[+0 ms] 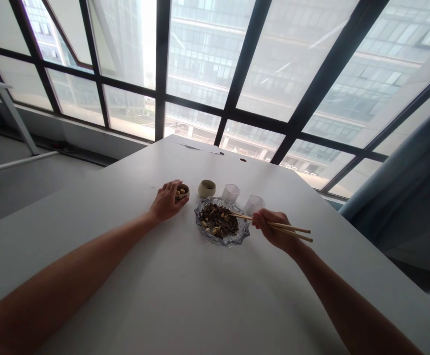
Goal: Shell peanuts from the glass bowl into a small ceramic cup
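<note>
My right hand (pixel 273 228) is closed around a pair of wooden chopsticks (pixel 288 228), their tips among the dark seeds (pixel 222 223) on a clear, scalloped glass plate (pixel 245 235). Several pale, pistachio-like nuts (pixel 215 230) lie mixed with the seeds. Whether the tips pinch anything is too small to tell. To the left of the plate, my left hand (pixel 166 201) is wrapped around a small patterned cup (pixel 181 197) that has several pale nuts in it. A greenish cup (pixel 207 188) stands just behind the plate, between the patterned cup and the frosted cups.
Two frosted, whitish cups stand behind the plate: one cup (pixel 231 192) near its middle, the other cup (pixel 254 203) by my right hand. Paper (pixel 196 146) lies at the white table's (pixel 155 296) far end. Large windows rise beyond; a blue-grey curtain (pixel 395 197) hangs at right.
</note>
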{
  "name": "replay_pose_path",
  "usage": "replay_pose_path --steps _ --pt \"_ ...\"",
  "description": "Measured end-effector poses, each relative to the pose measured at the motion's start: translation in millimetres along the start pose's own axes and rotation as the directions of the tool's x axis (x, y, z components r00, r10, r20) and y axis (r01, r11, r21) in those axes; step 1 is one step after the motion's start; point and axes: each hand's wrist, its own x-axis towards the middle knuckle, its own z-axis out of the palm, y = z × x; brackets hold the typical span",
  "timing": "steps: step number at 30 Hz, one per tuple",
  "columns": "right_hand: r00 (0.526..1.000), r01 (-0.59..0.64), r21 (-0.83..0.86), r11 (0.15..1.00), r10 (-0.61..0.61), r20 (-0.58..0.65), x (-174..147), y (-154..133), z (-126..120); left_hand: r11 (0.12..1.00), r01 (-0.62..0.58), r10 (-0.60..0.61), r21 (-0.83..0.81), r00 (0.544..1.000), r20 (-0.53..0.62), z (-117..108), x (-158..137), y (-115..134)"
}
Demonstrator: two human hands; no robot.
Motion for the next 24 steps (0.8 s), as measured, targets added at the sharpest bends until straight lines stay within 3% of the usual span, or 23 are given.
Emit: replay_pose_path --steps 3,5,11,13,17,20,24 --pt "0.995 0.093 -0.077 0.993 -0.089 0.049 -2 4 -2 1.0 -0.016 0.016 0.016 1.0 -0.003 1 0 -2" --pt "0.998 0.07 -0.055 0.996 -0.069 0.013 -2 6 -3 0.999 -0.03 0.03 0.026 0.999 -0.011 2 0 -3" --pt "0.97 -0.12 0.228 0.966 0.163 -0.18 0 11 2 0.998 -0.055 0.056 0.041 0.998 -0.028 5 1 -8" --pt "0.927 -0.189 0.396 0.899 0.297 -0.23 4 14 4 0.997 -0.063 0.064 0.041 0.998 -0.029 5 1 -9" --pt "0.841 -0.274 0.632 0.725 0.5 -0.209 9 25 4 0.997 -0.072 0.073 0.035 0.997 -0.027 5 1 -10" --pt "0.812 -0.296 0.675 0.675 0.551 -0.195 10 32 3 0.997 -0.073 0.073 0.025 0.997 -0.031 5 1 -10" --pt "0.847 -0.254 0.637 0.728 0.486 -0.217 8 34 4 0.998 -0.068 0.068 0.0 0.997 -0.03 4 1 -9"
